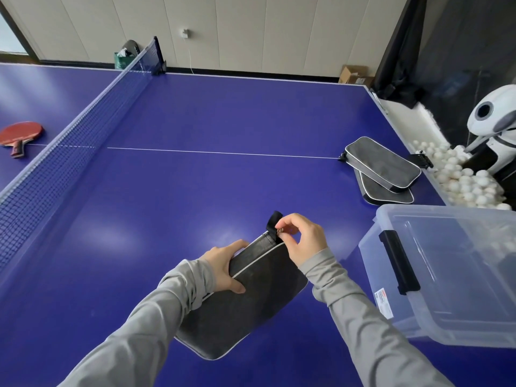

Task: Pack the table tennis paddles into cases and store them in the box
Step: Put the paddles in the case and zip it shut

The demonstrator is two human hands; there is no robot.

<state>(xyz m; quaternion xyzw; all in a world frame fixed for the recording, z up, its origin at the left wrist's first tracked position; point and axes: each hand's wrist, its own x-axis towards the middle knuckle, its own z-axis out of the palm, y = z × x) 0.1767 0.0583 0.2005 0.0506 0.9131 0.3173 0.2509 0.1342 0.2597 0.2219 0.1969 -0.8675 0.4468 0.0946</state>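
Fingers of the right hand (303, 241) pinch the zipper pull (280, 231) of a dark case (251, 305) — the left hand (223, 268) grips its edge — near the table's (223, 121) front edge, beside the clear box (458, 272) at the right edge.

Box label (384, 302) — print unreadable

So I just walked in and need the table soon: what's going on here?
A person is packing paddles. The left hand holds a dark case on the blue table while the right hand pinches its zipper pull. Two more cases lie stacked near the clear box. A red paddle waits beyond the net.
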